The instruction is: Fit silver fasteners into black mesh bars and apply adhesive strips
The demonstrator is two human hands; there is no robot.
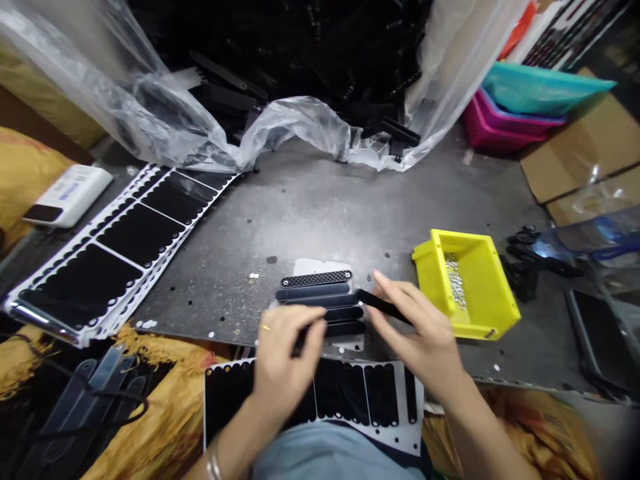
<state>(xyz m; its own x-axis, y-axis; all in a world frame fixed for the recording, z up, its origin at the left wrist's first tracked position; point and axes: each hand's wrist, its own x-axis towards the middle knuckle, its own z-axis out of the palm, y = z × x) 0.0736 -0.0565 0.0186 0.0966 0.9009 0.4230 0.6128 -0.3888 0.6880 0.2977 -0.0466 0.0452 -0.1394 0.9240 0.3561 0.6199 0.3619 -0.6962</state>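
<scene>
My right hand (423, 327) grips a black strip (383, 305) between thumb and fingers, its far end over a row of similar pieces. In that row lie several dark flat strips (315, 292) side by side on a pale plate (315, 267). At the row's far side is a strip with a textured face (317, 279) and a small ring at each end. My left hand (287, 357) is at the near left of the row, thumb and fingers curled together. Something dark shows between them, too blurred to name. On my lap lies a white-backed sheet of black die-cut pieces (343, 397).
A yellow bin (493, 287) with small shiny metal parts stands right of my right hand. Stacked black die-cut sheets (137, 230) and a white device (70, 193) lie left. At the back, a clear plastic bag (305, 123) holds many black strips. A phone (603, 340) lies far right.
</scene>
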